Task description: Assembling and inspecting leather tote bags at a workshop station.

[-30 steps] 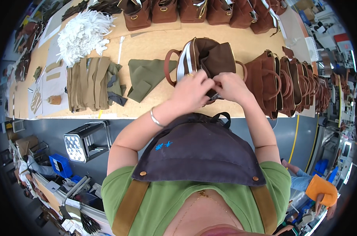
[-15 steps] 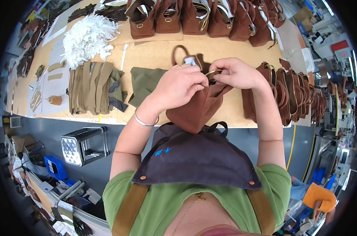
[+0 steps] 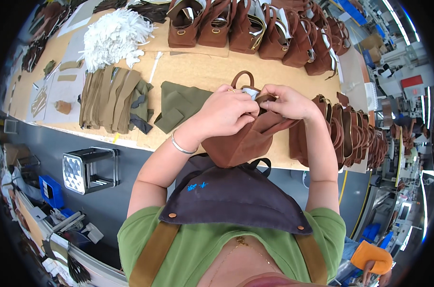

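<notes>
A brown handbag is held at the table's front edge, its lower part against my dark apron. My left hand closes on the bag's near rim, fingers curled over the edge. On the other side of the opening, my right hand pinches the rim beside a zipper. One looped handle stands up beyond my left hand, and pale lining shows in the opening. Most of the bag's inside is hidden behind my fingers.
Brown bags line the table's far side; more stand in a row at right. Olive cloth, stacked olive strips and a white heap of strips lie at left. A stool stands on the floor.
The bag has turned slightly, showing more of its side, and its handle stands more upright. Both hands keep hold of the rim. The whole view has shifted a little.
</notes>
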`<state>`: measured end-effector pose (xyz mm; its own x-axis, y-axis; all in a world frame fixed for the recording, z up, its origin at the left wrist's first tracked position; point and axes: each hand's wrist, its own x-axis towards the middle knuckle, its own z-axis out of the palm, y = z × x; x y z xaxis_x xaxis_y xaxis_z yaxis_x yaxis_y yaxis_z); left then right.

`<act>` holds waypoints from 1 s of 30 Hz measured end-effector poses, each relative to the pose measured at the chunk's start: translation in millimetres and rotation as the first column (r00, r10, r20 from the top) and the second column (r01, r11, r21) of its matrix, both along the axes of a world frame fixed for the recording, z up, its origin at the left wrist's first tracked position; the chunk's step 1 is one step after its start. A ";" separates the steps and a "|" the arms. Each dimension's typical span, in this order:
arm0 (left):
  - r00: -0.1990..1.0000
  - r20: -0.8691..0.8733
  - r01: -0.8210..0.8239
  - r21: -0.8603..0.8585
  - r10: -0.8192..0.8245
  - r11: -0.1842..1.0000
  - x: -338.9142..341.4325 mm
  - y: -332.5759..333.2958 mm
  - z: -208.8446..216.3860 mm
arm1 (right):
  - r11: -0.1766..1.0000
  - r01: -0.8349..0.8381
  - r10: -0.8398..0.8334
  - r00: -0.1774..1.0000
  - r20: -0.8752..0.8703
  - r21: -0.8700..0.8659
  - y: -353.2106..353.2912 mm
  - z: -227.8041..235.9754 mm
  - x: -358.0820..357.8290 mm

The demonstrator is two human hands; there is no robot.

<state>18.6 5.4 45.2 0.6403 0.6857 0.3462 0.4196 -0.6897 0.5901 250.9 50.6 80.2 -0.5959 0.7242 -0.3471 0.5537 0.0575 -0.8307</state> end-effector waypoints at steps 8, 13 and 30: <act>0.972 -0.143 -0.168 0.143 0.189 0.975 7.2 -11.7 -1.3 | 0.983 0.113 -0.103 0.992 0.079 -0.145 0.7 -4.8 -0.2; 0.989 -0.055 -0.140 -0.021 0.139 0.990 4.8 -5.9 -6.6 | 0.964 0.023 -0.049 0.994 -0.095 -0.265 3.1 -7.4 11.2; 0.992 0.124 0.020 -0.212 0.006 0.977 1.7 6.1 -16.5 | 0.930 -0.041 -0.017 0.988 -0.152 -0.366 0.2 -6.3 14.4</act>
